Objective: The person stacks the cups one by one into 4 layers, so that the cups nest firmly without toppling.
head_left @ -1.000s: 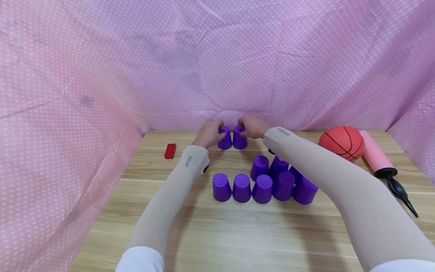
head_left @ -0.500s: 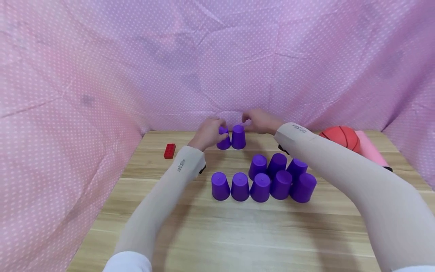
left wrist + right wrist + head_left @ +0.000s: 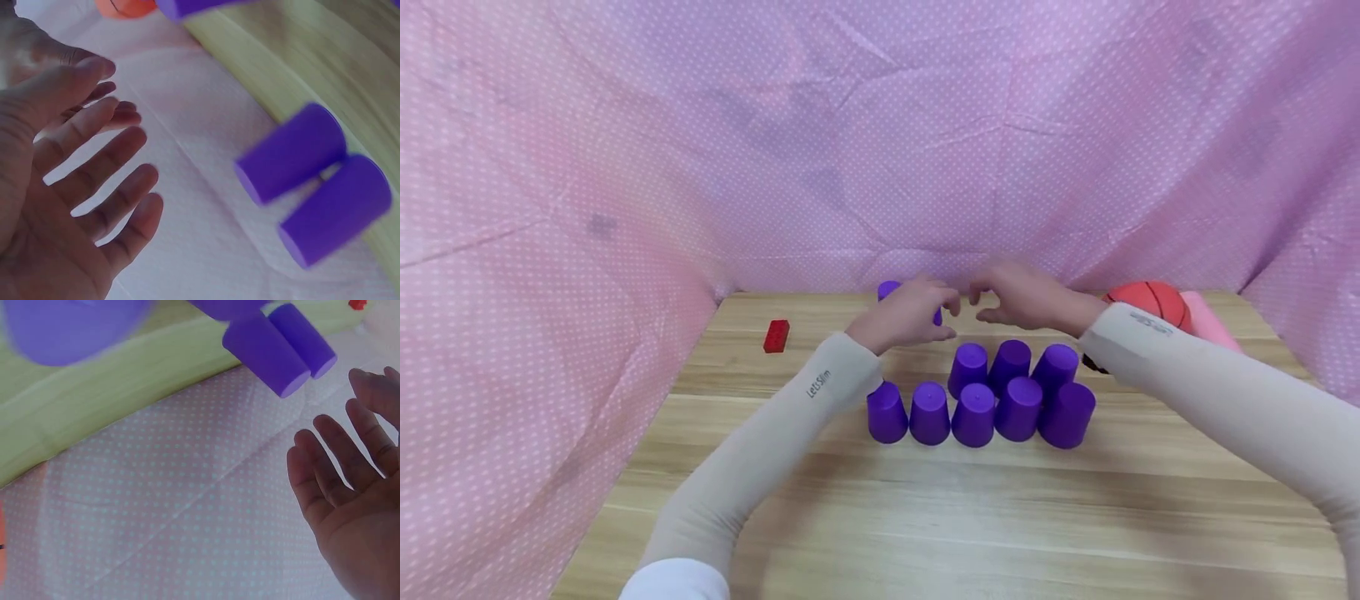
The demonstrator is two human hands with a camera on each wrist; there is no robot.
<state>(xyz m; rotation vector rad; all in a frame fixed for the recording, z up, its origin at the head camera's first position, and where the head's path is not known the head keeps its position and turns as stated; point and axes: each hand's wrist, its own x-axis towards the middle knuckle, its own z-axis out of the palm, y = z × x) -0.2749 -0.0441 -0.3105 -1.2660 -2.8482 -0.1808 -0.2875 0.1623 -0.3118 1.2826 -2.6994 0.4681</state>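
Observation:
Two upside-down purple cups [image 3: 294, 153] stand side by side at the table's back edge; in the head view my left hand mostly covers them. My left hand [image 3: 912, 312] hovers in front of that pair, fingers loosely bent, holding nothing. To its right my right hand [image 3: 1018, 293] is in the air with relaxed fingers, also holding nothing. In the right wrist view the right hand [image 3: 353, 481] is apart from the back cups [image 3: 269, 353]. Nearer me, several upside-down purple cups form a front row [image 3: 930, 414], with a shorter row [image 3: 1011, 362] behind its right part.
A red toy brick [image 3: 777, 336] lies at the left of the wooden table [image 3: 880, 517]. At the right, a small basketball [image 3: 1152, 302] and a pink pump [image 3: 1210, 321] are partly hidden by my right arm. Pink dotted cloth [image 3: 880, 167] hangs behind the table.
Both hands have come away from the two back cups. The right hand has moved right and the left hand has shifted right, across the front of the pair. The cups stay standing.

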